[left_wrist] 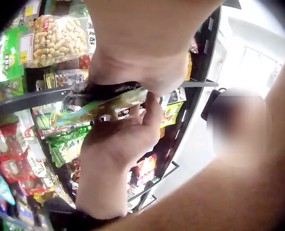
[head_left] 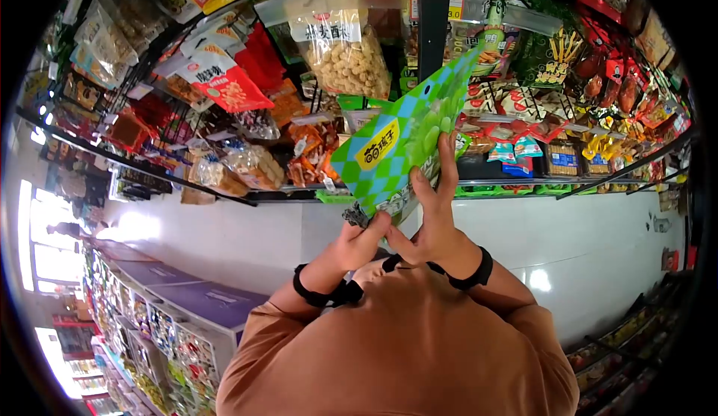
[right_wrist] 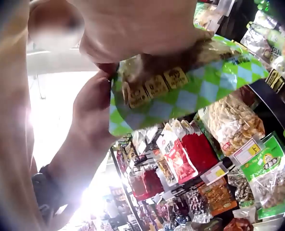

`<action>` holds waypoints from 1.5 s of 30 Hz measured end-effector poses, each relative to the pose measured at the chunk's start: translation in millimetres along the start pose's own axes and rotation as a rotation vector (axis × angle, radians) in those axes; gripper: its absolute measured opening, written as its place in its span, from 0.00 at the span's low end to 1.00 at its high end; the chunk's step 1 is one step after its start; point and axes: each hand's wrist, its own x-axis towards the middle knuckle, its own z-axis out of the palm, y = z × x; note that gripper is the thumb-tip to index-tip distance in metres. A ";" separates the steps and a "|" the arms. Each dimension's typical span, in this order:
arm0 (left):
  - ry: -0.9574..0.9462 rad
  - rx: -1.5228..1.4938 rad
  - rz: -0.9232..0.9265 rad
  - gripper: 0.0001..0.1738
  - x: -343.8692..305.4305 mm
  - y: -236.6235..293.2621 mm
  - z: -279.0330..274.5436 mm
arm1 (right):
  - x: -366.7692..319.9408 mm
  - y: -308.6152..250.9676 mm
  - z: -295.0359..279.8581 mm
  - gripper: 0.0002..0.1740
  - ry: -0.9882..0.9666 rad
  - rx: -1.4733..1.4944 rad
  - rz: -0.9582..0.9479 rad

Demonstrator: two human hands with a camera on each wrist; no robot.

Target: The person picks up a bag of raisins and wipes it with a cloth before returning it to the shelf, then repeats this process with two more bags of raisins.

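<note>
A green snack bag (head_left: 389, 147) with blue diamonds and a yellow label is held up tilted in front of the shelves. My left hand (head_left: 357, 245) grips its lower left corner, thumb on the near side and fingers mostly hidden. My right hand (head_left: 440, 222) holds the lower right edge, two fingers reaching up along it and the thumb pointing toward the left hand. In the right wrist view the diamond-patterned face of the bag (right_wrist: 205, 94) shows below the right hand (right_wrist: 137, 36). The left wrist view catches the bag as a thin edge above the right hand (left_wrist: 121, 139).
Shelves ahead hold many packaged snacks, among them a big clear bag of puffed pieces (head_left: 348, 57) and red-and-white bags (head_left: 232, 79). A black post (head_left: 431, 20) divides the racks. Behind on the left runs a purple-topped display (head_left: 187, 289); pale floor (head_left: 254, 236) lies between.
</note>
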 end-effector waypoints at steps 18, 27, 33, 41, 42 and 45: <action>0.085 1.114 0.717 0.36 -1.5 46.4 -56.1 | -20.3 1.3 70.8 0.47 -0.492 1.122 0.650; 0.426 0.820 0.617 0.33 -11.4 60.4 -157.3 | 15.2 -45.9 120.6 0.36 -0.545 1.171 0.852; 0.279 0.851 0.588 0.33 -34.4 54.8 -194.7 | 13.3 -59.9 155.5 0.38 -0.421 1.236 1.111; 0.008 0.453 0.622 0.40 -27.2 51.5 -201.9 | 14.9 -53.6 175.5 0.48 -0.524 0.561 0.489; -0.015 0.433 0.627 0.40 -23.9 52.4 -201.8 | 18.0 -59.6 178.0 0.48 -0.512 0.536 0.501; -0.131 0.019 0.433 0.44 -12.6 53.4 -199.0 | 28.1 -69.0 189.7 0.54 -0.511 0.367 0.147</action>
